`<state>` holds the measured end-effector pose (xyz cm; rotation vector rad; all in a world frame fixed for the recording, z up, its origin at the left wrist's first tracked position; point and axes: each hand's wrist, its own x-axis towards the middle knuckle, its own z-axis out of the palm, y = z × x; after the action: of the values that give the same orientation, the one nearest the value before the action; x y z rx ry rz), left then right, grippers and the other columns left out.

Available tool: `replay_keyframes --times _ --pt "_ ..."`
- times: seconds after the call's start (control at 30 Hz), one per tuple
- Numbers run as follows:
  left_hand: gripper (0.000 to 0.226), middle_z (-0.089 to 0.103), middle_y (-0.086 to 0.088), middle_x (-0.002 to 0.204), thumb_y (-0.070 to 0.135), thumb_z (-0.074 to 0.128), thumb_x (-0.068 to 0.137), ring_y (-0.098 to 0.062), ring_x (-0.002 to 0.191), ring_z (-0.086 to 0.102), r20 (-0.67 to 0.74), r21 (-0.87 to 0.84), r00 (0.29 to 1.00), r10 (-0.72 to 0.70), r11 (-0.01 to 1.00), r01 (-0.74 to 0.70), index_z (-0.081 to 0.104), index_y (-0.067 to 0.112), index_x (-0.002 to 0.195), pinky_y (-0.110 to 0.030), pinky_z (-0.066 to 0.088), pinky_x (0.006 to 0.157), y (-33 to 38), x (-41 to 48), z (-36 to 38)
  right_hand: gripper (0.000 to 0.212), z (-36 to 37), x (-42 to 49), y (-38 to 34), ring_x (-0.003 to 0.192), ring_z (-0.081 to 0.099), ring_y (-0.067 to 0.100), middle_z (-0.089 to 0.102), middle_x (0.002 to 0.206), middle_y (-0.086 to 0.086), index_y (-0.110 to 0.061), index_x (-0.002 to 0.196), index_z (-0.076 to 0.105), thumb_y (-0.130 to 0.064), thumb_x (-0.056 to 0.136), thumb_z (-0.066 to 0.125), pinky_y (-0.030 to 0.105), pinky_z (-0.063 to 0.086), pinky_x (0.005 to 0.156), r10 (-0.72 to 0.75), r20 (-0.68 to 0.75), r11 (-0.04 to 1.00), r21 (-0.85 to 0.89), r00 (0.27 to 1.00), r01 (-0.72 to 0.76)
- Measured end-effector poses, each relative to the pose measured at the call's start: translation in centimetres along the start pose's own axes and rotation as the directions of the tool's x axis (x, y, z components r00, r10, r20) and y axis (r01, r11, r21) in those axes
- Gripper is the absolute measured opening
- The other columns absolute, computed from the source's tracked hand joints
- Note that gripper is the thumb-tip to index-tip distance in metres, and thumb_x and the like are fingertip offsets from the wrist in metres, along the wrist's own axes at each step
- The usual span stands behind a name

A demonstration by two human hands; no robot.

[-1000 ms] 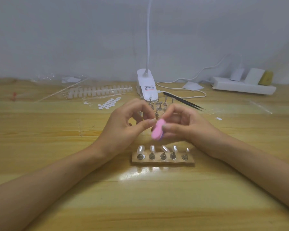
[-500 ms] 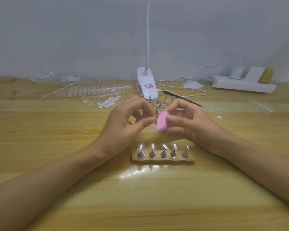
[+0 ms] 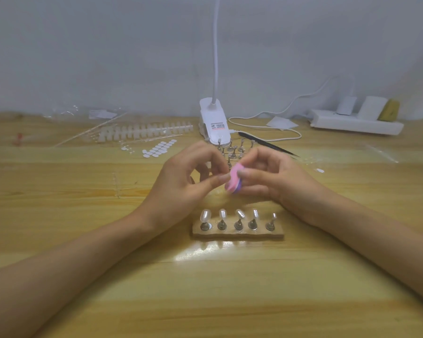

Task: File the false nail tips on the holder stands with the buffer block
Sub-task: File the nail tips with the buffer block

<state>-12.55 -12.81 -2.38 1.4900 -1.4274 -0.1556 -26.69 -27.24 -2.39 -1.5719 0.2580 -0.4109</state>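
Five holder stands (image 3: 238,222), R hand (image 3: 279,181) pinches buffer block (image 3: 233,180), L hand (image 3: 181,184) grip unclear

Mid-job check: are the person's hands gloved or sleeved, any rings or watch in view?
No. The left hand and right hand are bare: no gloves, no ring showing. The left forearm and right forearm are bare to the frame's edge, with no sleeve, watch or bracelet in view. Nails look short; the picture is too soft for more.
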Motion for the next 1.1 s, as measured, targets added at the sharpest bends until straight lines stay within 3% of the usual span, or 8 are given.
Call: replay_keyframes --times 0.1,0.2,0.33,0.47,0.6,0.73,0.83,1.1 --pt "0.013 0.057 0.011 0.083 0.008 0.074 0.085 -0.003 0.071 0.053 0.022 -0.026 1.000 -0.006 1.000 0.006 0.064 0.014 0.078 -0.007 0.036 0.060 -0.07 -0.11 0.08 0.017 -0.42 0.10 -0.25 0.084 0.074 0.021 0.076 0.093 0.013 -0.009 0.093 0.057 -0.017 0.082 0.068 0.028 0.060 0.076 0.007 -0.082 0.984 0.176 0.997 0.007" --pt "0.015 0.058 0.008 0.083 0.009 0.073 0.086 -0.004 0.074 0.055 -0.015 0.002 1.000 -0.009 1.000 0.009 0.064 0.017 0.078 -0.007 0.037 0.062 -0.07 -0.04 -0.02 0.015 -0.10 0.02 -0.01 0.087 0.074 0.023 0.075 0.094 0.013 -0.012 0.091 0.060 -0.019 0.084 0.072 0.034 0.061 0.080 0.038 0.085 0.999 -0.035 0.996 -0.036" --pt "0.015 0.057 0.011 0.082 0.008 0.074 0.085 -0.004 0.073 0.055 0.024 -0.036 1.000 -0.009 0.999 0.010 0.064 0.017 0.078 -0.007 0.037 0.061 -0.08 -0.05 0.03 0.018 -0.38 0.15 -0.23 0.088 0.073 0.023 0.074 0.095 0.015 -0.004 0.096 0.057 -0.015 0.086 0.066 0.028 0.058 0.078 0.002 -0.030 0.993 0.114 1.000 0.001" --pt "0.015 0.059 0.008 0.085 0.010 0.073 0.086 -0.004 0.074 0.056 -0.029 -0.033 0.999 -0.037 0.999 0.036 0.063 0.019 0.078 -0.008 0.038 0.063 -0.14 -0.04 -0.12 0.014 -0.04 0.02 -0.13 0.089 0.073 0.022 0.075 0.097 0.012 -0.014 0.091 0.061 -0.017 0.083 0.072 0.034 0.060 0.082 0.051 0.111 0.998 -0.024 0.992 -0.049" --pt "0.012 0.059 0.010 0.086 0.016 0.074 0.085 -0.014 0.075 0.058 0.030 -0.033 0.999 -0.035 0.999 0.036 0.065 0.018 0.079 -0.011 0.036 0.058 -0.27 -0.10 0.03 0.017 -0.36 0.20 -0.23 0.088 0.073 0.022 0.075 0.096 0.013 -0.007 0.093 0.057 -0.014 0.081 0.068 0.029 0.059 0.081 0.019 -0.051 0.992 0.129 0.999 -0.013" --pt "0.014 0.060 0.006 0.086 0.014 0.074 0.086 -0.012 0.075 0.058 -0.022 -0.028 0.998 -0.053 0.998 0.052 0.064 0.020 0.078 -0.010 0.038 0.061 -0.34 -0.02 -0.11 0.017 0.09 -0.01 -0.17 0.089 0.073 0.023 0.075 0.097 0.012 -0.009 0.093 0.059 -0.014 0.082 0.071 0.034 0.060 0.083 0.047 0.095 0.999 -0.009 0.994 -0.046" --pt "0.012 0.059 0.008 0.087 0.015 0.074 0.085 -0.013 0.075 0.058 0.032 -0.041 0.999 -0.034 0.999 0.035 0.065 0.019 0.079 -0.011 0.037 0.059 -0.24 -0.11 0.00 0.016 -0.17 0.07 -0.26 0.089 0.073 0.023 0.074 0.098 0.014 -0.008 0.093 0.057 -0.014 0.083 0.068 0.031 0.059 0.083 0.019 -0.029 0.995 0.093 0.999 -0.016" --pt "0.012 0.060 0.008 0.086 0.015 0.075 0.085 -0.010 0.074 0.058 0.017 -0.031 0.999 -0.044 0.999 0.045 0.065 0.019 0.079 -0.009 0.037 0.059 -0.17 -0.10 0.02 0.017 -0.22 0.06 -0.21 0.088 0.073 0.022 0.074 0.097 0.015 -0.007 0.093 0.056 -0.012 0.081 0.067 0.031 0.059 0.083 0.013 -0.051 0.991 0.133 0.999 -0.006"
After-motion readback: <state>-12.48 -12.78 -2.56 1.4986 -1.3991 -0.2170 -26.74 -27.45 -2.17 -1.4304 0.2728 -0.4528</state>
